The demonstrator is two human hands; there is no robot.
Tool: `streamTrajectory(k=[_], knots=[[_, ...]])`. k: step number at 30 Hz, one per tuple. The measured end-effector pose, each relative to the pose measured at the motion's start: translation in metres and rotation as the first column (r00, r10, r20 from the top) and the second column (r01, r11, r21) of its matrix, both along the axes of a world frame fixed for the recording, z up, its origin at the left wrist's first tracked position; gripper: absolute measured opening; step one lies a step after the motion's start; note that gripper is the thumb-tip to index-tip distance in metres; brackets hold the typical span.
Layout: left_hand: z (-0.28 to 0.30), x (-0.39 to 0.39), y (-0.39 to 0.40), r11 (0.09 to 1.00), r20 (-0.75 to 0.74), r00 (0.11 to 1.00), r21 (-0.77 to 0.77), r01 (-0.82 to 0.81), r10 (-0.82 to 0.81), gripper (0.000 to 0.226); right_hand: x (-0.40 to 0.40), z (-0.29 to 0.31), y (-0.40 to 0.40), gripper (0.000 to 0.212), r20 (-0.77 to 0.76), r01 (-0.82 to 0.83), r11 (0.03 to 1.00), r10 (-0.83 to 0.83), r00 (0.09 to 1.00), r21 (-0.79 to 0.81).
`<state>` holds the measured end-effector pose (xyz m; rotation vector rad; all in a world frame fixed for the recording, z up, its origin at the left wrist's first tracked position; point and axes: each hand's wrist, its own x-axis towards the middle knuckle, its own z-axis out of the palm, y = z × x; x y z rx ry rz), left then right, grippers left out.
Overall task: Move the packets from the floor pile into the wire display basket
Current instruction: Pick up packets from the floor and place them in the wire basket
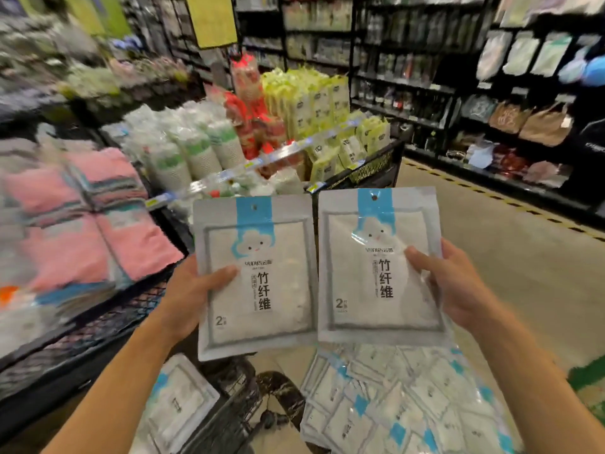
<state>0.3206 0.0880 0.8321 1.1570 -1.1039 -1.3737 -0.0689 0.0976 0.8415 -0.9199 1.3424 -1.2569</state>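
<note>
Grey-white packets, blue cloud-face header, upright.

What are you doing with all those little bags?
A person is stocking a shop. The left hand holds one flat white packet with a blue cloud face, and the right hand holds another like it. More lie in the floor pile. The black wire display basket sits lower left.

Two upright white-and-blue packets side by side above the floor pile.
</note>
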Motion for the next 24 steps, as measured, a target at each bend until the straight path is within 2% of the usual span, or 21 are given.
streamTrajectory(k=[3, 4, 7, 8, 11, 12, 16, 20, 24], knots=[[0.015, 0.009, 0.047, 0.988, -0.007, 0.988, -0.007, -0.152, 0.152, 0.088, 0.018, 0.012, -0.005, 0.023, -0.004, -0.13, 0.991, 0.13, 0.992, -0.035], [0.019, 0.012, 0.063, 0.981, -0.009, 0.981, -0.008, -0.196, 0.196, 0.086, 0.025, 0.014, -0.006, 0.024, -0.005, -0.171, 0.984, 0.171, 0.985, -0.045], [0.024, 0.026, 0.113, 0.952, -0.012, 0.952, -0.001, -0.307, 0.307, 0.054, 0.048, 0.019, -0.005, 0.026, -0.003, -0.297, 0.953, 0.298, 0.955, -0.063], [0.023, 0.033, 0.129, 0.94, -0.007, 0.94, 0.004, -0.342, 0.342, 0.055, 0.058, 0.02, -0.004, 0.025, 0.005, -0.339, 0.939, 0.34, 0.94, -0.063], [0.02, 0.053, 0.179, 0.892, 0.003, 0.892, 0.022, -0.452, 0.452, 0.087, 0.092, 0.021, 0.004, 0.023, -0.012, -0.432, 0.9, 0.432, 0.902, -0.057], [0.02, 0.06, 0.196, 0.87, 0.007, 0.871, 0.025, -0.492, 0.492, 0.087, 0.105, 0.02, 0.007, 0.021, -0.03, -0.456, 0.888, 0.456, 0.89, -0.062], [0.018, 0.093, 0.253, 0.798, -0.019, 0.798, 0.055, -0.6, 0.602, 0.038, 0.161, 0.025, 0.026, 0.024, -0.033, -0.587, 0.808, 0.587, 0.809, -0.038], [0.013, 0.136, 0.297, 0.735, 0.009, 0.738, 0.077, -0.673, 0.675, 0.035, 0.22, 0.027, 0.05, 0.024, -0.055, -0.668, 0.744, 0.666, 0.744, -0.023], [0.002, 0.187, 0.33, 0.713, 0.069, 0.718, 0.087, -0.696, 0.693, 0.033, 0.282, 0.025, 0.07, 0.022, -0.058, -0.687, 0.726, 0.686, 0.726, -0.018]])
